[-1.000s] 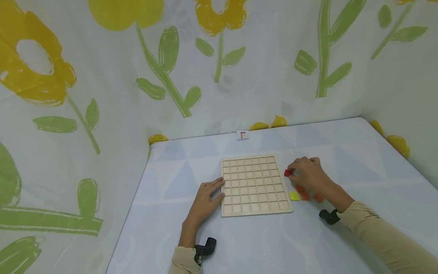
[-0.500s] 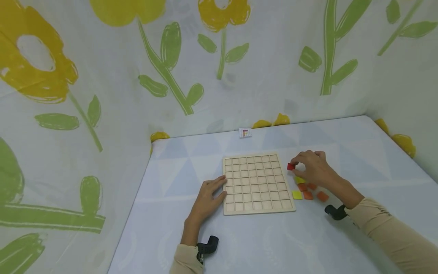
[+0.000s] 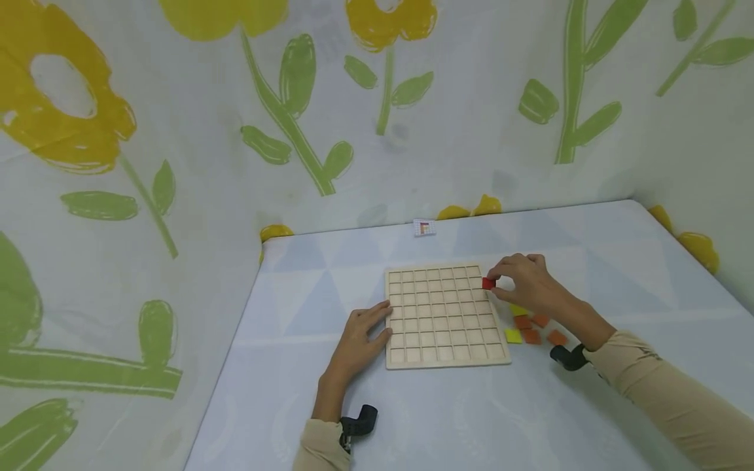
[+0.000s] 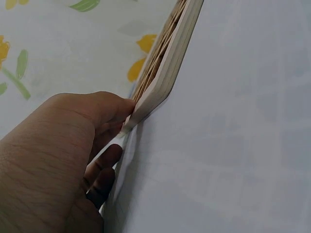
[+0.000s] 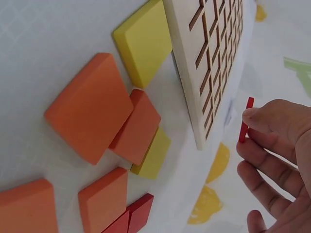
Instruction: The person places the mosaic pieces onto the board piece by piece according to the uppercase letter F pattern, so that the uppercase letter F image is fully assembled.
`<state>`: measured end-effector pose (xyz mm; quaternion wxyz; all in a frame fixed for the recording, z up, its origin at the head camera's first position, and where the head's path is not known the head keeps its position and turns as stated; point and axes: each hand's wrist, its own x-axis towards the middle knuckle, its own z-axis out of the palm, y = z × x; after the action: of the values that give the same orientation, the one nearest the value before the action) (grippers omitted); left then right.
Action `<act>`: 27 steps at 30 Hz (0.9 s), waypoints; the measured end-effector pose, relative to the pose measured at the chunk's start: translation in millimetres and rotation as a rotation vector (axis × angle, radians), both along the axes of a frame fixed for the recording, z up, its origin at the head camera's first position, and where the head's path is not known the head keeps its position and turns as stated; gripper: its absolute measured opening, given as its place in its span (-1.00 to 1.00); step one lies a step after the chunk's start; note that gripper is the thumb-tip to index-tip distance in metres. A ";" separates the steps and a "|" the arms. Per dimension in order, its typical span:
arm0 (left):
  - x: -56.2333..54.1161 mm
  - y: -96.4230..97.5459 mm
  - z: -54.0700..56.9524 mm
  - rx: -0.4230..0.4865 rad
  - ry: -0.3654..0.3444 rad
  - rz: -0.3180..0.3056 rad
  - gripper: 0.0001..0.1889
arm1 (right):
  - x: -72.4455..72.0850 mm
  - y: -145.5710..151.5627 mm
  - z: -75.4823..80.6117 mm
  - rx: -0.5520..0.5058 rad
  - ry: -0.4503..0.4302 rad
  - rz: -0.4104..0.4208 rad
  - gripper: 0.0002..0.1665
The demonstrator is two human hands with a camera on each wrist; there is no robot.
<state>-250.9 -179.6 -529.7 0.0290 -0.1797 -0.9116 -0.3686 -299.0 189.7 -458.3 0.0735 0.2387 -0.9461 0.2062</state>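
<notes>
Red tile (image 3: 488, 283) pinched between thumb and finger of right hand (image 3: 526, 282); left hand (image 3: 355, 340) relaxed, touching grid board (image 3: 444, 316).
Board lies between the hands; the pinched tile is at its right edge. Orange tiles (image 5: 90, 107) and yellow tiles (image 5: 146, 43) lie just nearer the wearer than the right hand.

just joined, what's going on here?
A person's right hand pinches a red tile near the far right corner of a wooden grid board. Their left hand touches the board's left edge. Loose yellow tiles, orange tiles and more red tiles lie off the board's right side.
</notes>
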 end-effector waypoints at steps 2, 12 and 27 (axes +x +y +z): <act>0.1 0.7 -0.9 0.001 -0.003 -0.004 -0.52 | -1.3 -1.3 -0.5 -0.001 0.004 0.013 -0.76; -0.8 -1.2 -3.1 0.006 -0.008 0.000 -0.51 | -10.5 -17.1 -0.4 0.004 -0.028 0.037 -0.74; 0.5 0.2 0.0 0.007 -0.011 0.004 -0.52 | -19.6 -38.0 -0.2 -0.003 0.023 0.115 -0.76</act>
<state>-250.4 -179.4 -529.6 0.0255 -0.1758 -0.9107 -0.3729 -318.6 151.7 -458.5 0.0726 0.2949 -0.9296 0.2089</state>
